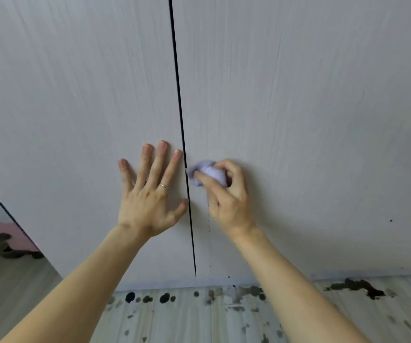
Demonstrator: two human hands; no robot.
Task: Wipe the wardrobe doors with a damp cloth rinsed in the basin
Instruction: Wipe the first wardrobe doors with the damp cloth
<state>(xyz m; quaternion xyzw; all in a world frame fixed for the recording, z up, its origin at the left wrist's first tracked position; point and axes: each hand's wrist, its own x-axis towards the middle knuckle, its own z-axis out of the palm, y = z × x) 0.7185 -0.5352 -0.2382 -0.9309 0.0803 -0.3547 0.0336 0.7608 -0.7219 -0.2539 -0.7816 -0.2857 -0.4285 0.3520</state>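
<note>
While left hand (150,191) splays flat, right hand (226,194) fingers bunch crumpled lilac cloth (210,173).

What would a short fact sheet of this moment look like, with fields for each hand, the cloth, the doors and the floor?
left hand: left hand open, fingers spread, flat on the left door; ring on one finger
right hand: right hand closed around the cloth
cloth: pale bunched cloth pressed to the right door, beside the gap
gap: dark vertical gap between the two doors
drips: small dark drips run down the right door below the cloth
floor: floor pale, spotted with dark wet marks
</note>
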